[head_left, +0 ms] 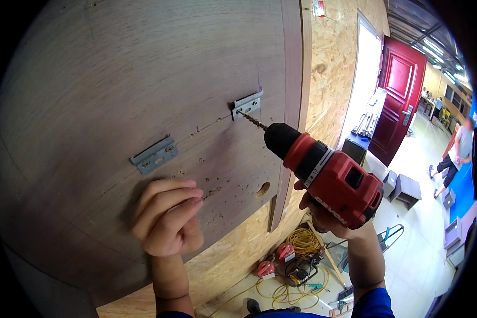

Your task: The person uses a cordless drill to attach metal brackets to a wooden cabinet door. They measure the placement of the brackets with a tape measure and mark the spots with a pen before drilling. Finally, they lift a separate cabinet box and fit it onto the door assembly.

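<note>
My right hand (327,216) is wrapped round the grip of a red and black cordless drill (331,175). Its long bit (253,121) slants up to the left, with the tip at a hole in the lower left part of a grey metal hanging bracket (247,106). That bracket lies against a brownish wooden panel (106,90). Lower on the left, a similar bracket (156,156) sits on the same panel. Just below it my left hand (169,217) is closed, fingers curled beside the wood. Whatever those fingers may hold is hidden.
Beside the panel runs a chipboard wall (326,74). Below lie a coiled yellow hose (303,241) and red-topped equipment (286,251). Farther right are a tray of tools (368,119), a red door (400,90), a grey box-like stand (407,190) and another person (457,153).
</note>
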{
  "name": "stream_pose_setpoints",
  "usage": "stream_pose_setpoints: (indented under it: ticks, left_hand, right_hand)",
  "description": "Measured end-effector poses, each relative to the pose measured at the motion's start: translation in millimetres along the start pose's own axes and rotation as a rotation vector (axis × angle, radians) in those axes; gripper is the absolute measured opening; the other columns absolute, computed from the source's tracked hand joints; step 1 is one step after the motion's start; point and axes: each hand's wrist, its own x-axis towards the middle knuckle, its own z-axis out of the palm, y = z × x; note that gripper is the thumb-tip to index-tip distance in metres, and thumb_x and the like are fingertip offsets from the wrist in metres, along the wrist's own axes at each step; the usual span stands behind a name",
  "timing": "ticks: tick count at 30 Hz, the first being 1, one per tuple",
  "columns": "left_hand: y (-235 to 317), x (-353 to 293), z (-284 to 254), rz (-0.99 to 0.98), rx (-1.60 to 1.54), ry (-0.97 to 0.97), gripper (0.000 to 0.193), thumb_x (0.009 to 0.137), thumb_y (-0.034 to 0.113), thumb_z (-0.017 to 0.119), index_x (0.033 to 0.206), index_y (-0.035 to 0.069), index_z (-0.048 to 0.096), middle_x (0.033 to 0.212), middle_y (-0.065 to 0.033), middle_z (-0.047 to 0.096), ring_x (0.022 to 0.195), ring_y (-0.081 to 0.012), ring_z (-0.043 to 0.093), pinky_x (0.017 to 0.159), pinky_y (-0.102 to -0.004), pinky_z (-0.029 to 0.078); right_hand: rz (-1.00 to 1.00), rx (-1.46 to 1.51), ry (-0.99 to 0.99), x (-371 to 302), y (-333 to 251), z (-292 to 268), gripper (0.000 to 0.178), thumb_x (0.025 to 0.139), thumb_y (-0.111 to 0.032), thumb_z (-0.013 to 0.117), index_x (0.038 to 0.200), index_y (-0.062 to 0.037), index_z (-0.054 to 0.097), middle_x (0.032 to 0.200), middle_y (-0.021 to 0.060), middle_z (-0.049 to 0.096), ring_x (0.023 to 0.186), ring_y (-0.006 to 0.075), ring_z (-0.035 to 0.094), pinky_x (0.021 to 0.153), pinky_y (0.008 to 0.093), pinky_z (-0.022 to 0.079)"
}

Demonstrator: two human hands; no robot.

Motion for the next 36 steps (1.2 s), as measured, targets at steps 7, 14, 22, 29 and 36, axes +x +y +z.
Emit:
stream_pose_setpoints:
  ticks: [7, 14, 22, 29, 36]
  left_hand:
    - [-10.8, 29.0, 28.2, 0.043, -0.097, -0.034, 0.025, 0.070, -0.013, 0.059, 0.090, -0.001, 0.066, 0.087, -0.0130, 0.068, 0.078, -0.0285, 0.068, 0.067, -0.0345, 0.057]
    - [-4.3, 39.6, 60.0, -0.247, 0.061, -0.015, 0.053, 0.077, 0.000, 0.078, 0.126, -0.002, 0.058, 0.096, -0.0148, 0.067, 0.076, -0.0228, 0.067, 0.062, -0.0324, 0.054]
    - [-0.9, 57.4, 53.2, -0.311, 0.221, -0.080, 0.028, 0.078, 0.000, 0.075, 0.105, 0.001, 0.068, 0.092, -0.0092, 0.065, 0.077, -0.0272, 0.065, 0.067, -0.0356, 0.053]
    - [-19.2, 91.5, 42.4, 0.209, 0.569, -0.366, 0.024, 0.074, 0.014, 0.080, 0.097, 0.008, 0.074, 0.099, -0.0004, 0.068, 0.101, -0.0198, 0.061, 0.091, -0.0409, 0.044]
    - [-28.0, 96.2, 38.2, 0.258, 0.723, -0.453, 0.016, 0.076, 0.015, 0.072, 0.091, 0.012, 0.076, 0.121, -0.0039, 0.063, 0.123, -0.0192, 0.051, 0.104, -0.0404, 0.038]
  right_hand:
    - [-0.081, 0.005, 0.043, -1.1, 5.2, -1.3, 0.052, 0.080, 0.010, 0.061, 0.129, -0.0058, 0.052, 0.113, 0.0169, 0.067, 0.087, 0.0164, 0.070, 0.070, 0.0289, 0.057]
    - [-0.055, -0.122, 0.006, 0.7, -4.4, -4.2, 0.053, 0.080, 0.008, 0.061, 0.130, -0.0059, 0.051, 0.114, 0.0179, 0.067, 0.089, 0.0170, 0.070, 0.074, 0.0301, 0.058]
    - [-0.011, 0.048, 0.090, 5.6, -4.6, -4.1, 0.038, 0.075, 0.008, 0.067, 0.112, -0.0011, 0.063, 0.098, 0.0083, 0.070, 0.081, 0.0143, 0.069, 0.072, 0.0294, 0.058]
    - [0.039, 0.107, 0.059, 9.4, -6.5, -11.7, 0.038, 0.079, 0.007, 0.064, 0.116, -0.0001, 0.059, 0.103, 0.0105, 0.069, 0.086, 0.0137, 0.068, 0.067, 0.0280, 0.055]
    - [-0.088, -0.071, -0.003, 9.9, -4.9, -23.4, 0.037, 0.081, 0.007, 0.061, 0.117, -0.0020, 0.058, 0.105, 0.0121, 0.069, 0.075, 0.0099, 0.066, 0.053, 0.0223, 0.052]
